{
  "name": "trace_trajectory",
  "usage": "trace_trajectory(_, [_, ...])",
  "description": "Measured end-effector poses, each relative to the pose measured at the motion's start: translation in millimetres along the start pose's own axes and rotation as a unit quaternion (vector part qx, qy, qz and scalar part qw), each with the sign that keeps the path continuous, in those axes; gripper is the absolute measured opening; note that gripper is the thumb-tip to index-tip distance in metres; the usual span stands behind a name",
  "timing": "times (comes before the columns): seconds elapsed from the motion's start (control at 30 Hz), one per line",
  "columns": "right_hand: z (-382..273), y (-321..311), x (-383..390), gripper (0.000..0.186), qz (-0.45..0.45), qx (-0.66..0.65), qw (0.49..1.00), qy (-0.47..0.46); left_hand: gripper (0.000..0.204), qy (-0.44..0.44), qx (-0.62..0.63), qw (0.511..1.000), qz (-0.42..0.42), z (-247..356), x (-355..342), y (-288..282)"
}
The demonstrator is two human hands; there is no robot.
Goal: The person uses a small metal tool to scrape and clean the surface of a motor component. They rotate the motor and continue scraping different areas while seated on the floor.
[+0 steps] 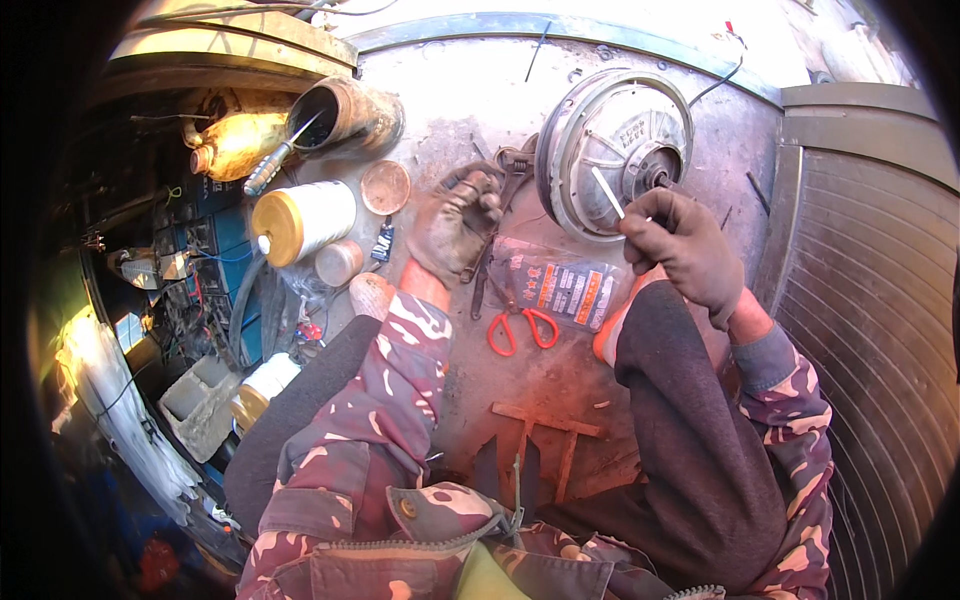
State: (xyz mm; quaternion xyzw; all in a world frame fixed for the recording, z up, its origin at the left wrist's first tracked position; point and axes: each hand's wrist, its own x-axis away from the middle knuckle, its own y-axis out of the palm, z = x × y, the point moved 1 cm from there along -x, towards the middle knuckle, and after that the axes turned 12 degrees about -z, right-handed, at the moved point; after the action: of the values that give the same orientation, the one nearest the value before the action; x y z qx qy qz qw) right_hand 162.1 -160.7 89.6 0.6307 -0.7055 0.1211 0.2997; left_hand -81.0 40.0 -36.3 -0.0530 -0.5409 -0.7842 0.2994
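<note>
White thin stick (607, 192) pinched in right hand (685, 250) by hub motor (615, 150) | left hand (455, 225) fingers curled on wrench (497, 220)

The floor (480, 110) is a grey slab, stained and dusty, turning reddish nearer the knees. Beyond the hands a curved metal rim (560, 28) edges it, with a pale wall (640, 20) behind in strong sun. To the right of the right hand runs a ribbed metal shutter (860, 300), or so it seems at the bent edge of the view. Left of the left hand the ground drops into shade, where clutter (190, 290) lies dim. Warm low sunlight falls from the left and glows on a yellowish surface (240, 140) there.
</note>
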Motion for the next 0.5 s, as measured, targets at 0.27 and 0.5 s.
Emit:
trace_trajectory(0.27, [-9,24,15,0.031,-0.022,0.075,0.996,0.04,0.026,-0.072,0.092,0.985,-0.125,-35,17,61])
trace_trajectory(0.5, [-16,24,15,0.032,-0.064,0.114,0.991,0.042,0.027,-0.102,0.126,0.979,-0.128,-52,19,71])
